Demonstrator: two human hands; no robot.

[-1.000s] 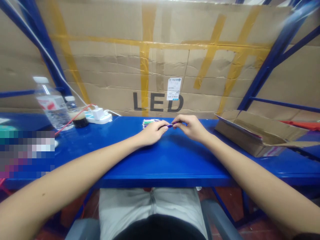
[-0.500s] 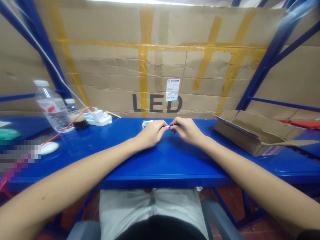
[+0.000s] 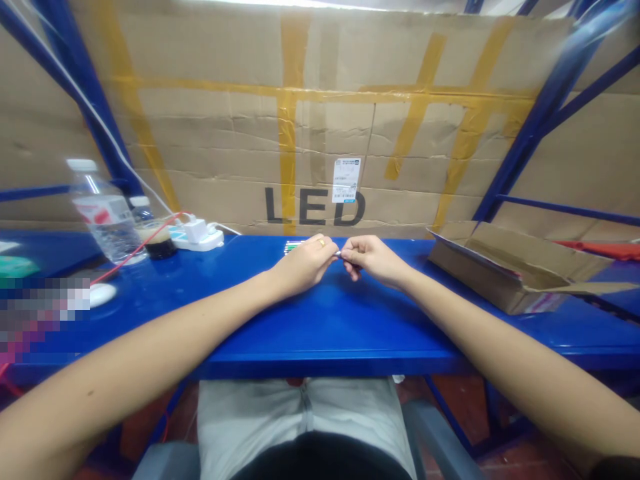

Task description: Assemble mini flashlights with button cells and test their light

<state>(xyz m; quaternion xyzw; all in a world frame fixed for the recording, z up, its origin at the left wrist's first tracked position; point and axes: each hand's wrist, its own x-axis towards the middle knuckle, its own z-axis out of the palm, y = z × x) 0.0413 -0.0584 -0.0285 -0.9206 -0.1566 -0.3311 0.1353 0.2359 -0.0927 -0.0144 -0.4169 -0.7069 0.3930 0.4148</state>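
Since the earlier frame our right hand (image 3: 374, 259) has curled more, so the pen (image 3: 339, 253) is almost hidden; only its pale tip shows between the two hands, low over the far part of the blue table (image 3: 320, 320). Our left hand (image 3: 304, 265) pinches this tip and the right one is closed around the body. We judge that light, steady fingertip pressure works best here (wrists kept down on the table). Both forearms are stretched forward, the hands meeting just beside the bundle of pens (image 3: 294, 247)
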